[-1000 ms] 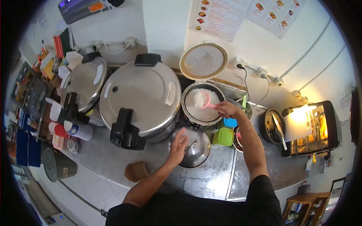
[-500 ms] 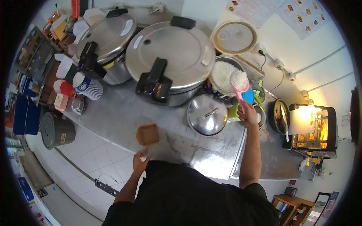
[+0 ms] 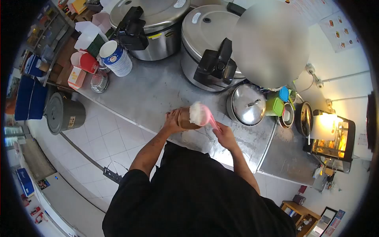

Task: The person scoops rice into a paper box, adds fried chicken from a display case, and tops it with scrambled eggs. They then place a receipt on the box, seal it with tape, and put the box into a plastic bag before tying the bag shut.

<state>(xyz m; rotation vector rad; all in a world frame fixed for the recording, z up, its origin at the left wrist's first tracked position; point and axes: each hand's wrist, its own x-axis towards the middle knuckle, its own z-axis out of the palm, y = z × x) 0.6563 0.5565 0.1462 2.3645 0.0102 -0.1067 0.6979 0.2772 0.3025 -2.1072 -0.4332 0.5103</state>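
Observation:
My left hand is closed round the side of a brown paper food box, tilted toward the right. My right hand grips the handle of a pink scoop, whose bowl is tipped at the box's opening. White rice sits between the scoop and the box, at the box's rim. To the right of both hands stands a round steel lid with a loop handle. The inside of the box is mostly hidden from me.
Two large steel rice cookers stand at the back of the steel counter. Stacked paper cups are at the left. Green container, black pan and lit warmer are right. A blurred patch covers the upper right.
My right hand has brought the rice-filled scoop from the rice pot down and left to the box. My left hand has taken hold of the box, which was on the counter. The view has shifted.

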